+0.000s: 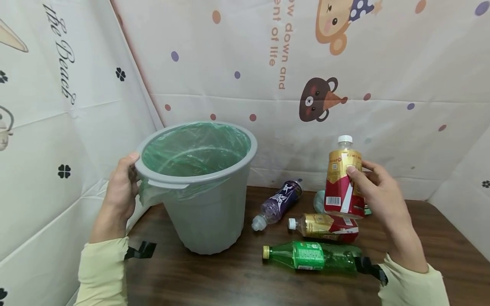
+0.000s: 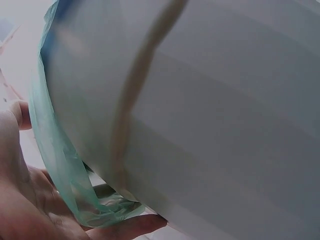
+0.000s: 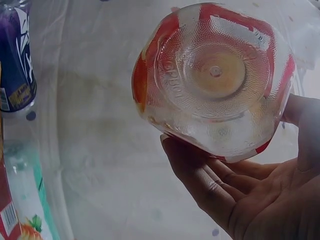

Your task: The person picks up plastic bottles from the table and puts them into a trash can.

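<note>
We see the left hand point(image 1: 121, 187) with its grip curled on the rim of the grey bin point(image 1: 199, 187), green liner point(image 1: 195, 146) inside. Right hand point(image 1: 377, 191) has its grip clamped on an upright red-gold bottle point(image 1: 343, 180), above the desk point(image 1: 229, 276). Purple bottle point(image 1: 277, 204), second red-gold bottle point(image 1: 325, 226) and green bottle point(image 1: 310, 256) lie on the desk.

Dark wood table point(image 1: 440, 238) w/ cartoon-bear print sheets point(image 1: 383, 63) behind

A makeshift recording corner, screened off by cloth

A dark wooden table point(image 1: 229, 276) is enclosed by 3 creased cartoon-printed cloth walls point(image 1: 383, 85), where bears, dots and lettering are seen; a lined bin point(image 1: 203, 204) and empty bottles point(image 1: 314, 255) are set out.
</note>
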{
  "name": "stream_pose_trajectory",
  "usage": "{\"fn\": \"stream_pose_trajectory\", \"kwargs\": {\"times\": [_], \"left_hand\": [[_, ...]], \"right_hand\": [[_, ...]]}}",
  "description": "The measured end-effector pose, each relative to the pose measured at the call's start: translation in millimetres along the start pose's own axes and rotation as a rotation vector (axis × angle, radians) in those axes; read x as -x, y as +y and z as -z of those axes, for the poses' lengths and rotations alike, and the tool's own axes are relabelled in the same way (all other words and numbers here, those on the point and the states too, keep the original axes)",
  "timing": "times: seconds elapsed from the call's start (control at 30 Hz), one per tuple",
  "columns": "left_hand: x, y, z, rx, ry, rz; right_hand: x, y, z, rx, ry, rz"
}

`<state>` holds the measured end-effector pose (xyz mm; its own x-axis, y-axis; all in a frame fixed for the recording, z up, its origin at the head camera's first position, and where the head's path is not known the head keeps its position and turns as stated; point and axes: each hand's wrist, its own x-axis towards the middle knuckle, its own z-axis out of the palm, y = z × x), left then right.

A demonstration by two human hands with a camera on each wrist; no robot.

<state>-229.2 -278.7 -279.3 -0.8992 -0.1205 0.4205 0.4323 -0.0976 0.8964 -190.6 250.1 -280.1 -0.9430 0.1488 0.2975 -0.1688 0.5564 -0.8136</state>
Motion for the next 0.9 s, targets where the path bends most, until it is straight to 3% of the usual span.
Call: {"fn": "stream_pose_trajectory", "kwargs": {"times": [0.23, 0.6, 0.9], "left_hand": [[-1.2, 2.4, -1.8, 0.001, -0.002, -0.023], [-0.1, 2.6, -3.4, -0.002, 0.03, -0.005], [1.4, 0.2, -3.5, -0.011, 0.063, 0.001]], "right_hand": [[-3.5, -5.8, -7.3, -0.049, -0.025, -0.012], [-5.4, -8.1, -16.2, -0.123, -0.105, -0.047], [-8.7, -6.4, -20.6, -0.289, -0.187, -0.063]]}}
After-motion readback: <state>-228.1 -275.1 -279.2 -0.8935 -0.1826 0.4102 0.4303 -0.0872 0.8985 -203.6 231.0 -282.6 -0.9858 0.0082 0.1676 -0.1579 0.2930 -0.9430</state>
